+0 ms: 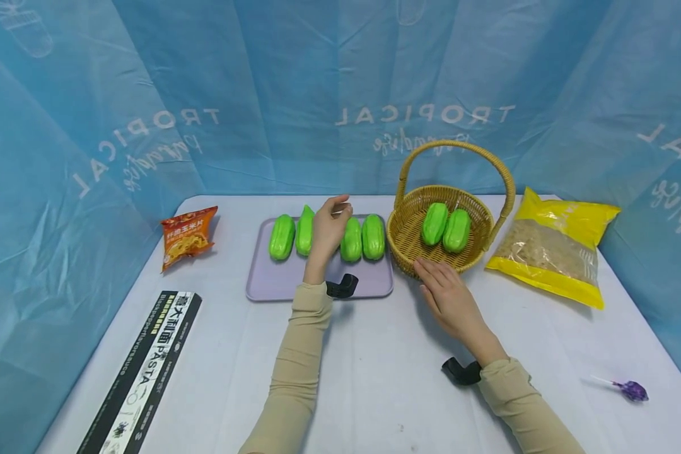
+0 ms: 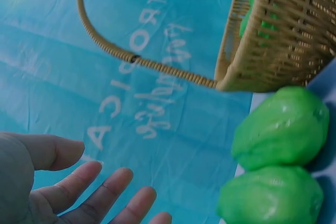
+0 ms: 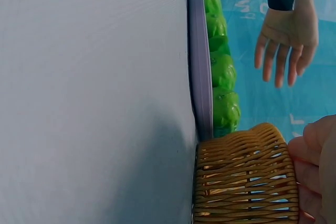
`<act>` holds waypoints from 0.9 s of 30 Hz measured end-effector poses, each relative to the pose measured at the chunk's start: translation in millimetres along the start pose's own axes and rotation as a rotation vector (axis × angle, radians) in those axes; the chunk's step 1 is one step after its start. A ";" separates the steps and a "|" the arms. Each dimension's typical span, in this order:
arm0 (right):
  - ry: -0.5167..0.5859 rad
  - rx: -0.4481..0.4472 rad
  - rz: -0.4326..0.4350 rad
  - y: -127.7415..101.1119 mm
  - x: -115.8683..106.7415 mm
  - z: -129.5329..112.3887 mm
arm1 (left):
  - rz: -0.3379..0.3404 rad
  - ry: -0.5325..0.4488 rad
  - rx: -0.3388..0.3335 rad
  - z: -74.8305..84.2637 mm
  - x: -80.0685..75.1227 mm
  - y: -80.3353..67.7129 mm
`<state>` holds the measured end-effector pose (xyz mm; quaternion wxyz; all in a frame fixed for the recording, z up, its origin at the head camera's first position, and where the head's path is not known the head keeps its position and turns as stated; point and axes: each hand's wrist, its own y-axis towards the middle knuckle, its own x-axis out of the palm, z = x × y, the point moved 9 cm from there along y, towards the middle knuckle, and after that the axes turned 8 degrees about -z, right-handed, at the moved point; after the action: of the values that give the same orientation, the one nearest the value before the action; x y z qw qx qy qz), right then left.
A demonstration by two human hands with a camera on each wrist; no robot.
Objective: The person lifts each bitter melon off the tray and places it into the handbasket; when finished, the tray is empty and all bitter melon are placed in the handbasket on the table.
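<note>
As seen from the head view, the left hand [image 1: 329,230] is raised over the lilac tray [image 1: 278,280], fingers loosely spread and holding nothing, above a gap in the row of four green chayotes [image 1: 282,237] lying side by side across the tray's far half. The right hand [image 1: 448,296] is laid flat on the desk [image 1: 374,378], fingers straight, its fingertips touching the near wall of the wicker basket [image 1: 408,246], in which two more chayotes [image 1: 456,230] rest. A snack packet [image 1: 187,236], a pasta box [image 1: 147,372], a yellow bag [image 1: 550,252] and a purple lollipop [image 1: 632,391] lie well apart.

From the left wrist view, the left-hand fingers [image 2: 105,190] are shown relaxed and empty, two chayotes [image 2: 281,129] just below and beside them, the basket [image 2: 273,40] beyond.

From the right wrist view, the basket wall [image 3: 241,177] is met by the right hand [image 3: 315,166], touching the tray edge [image 3: 197,66].

The chayotes are judged light, smooth, glossy and probably firm, so slippery; each is best taken across its middle, from above.
</note>
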<state>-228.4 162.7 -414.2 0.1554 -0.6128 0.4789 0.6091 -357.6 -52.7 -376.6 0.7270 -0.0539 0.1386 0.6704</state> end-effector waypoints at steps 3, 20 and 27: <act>0.003 -0.003 0.005 -0.2 0.0 0.4 | 0.025 0.015 -0.012 -3.9 -8.9 -1.3; 0.020 0.008 -0.008 -0.8 2.3 1.6 | 0.219 0.036 -0.071 -25.7 -63.7 -10.7; 0.026 0.011 -0.011 -1.0 2.6 2.0 | 0.295 0.064 -0.100 -36.9 -82.3 -14.5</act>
<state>-229.4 163.7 -417.3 0.1558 -0.6223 0.4808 0.5978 -353.2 -142.8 -390.9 0.6122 -0.0903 0.1345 0.7740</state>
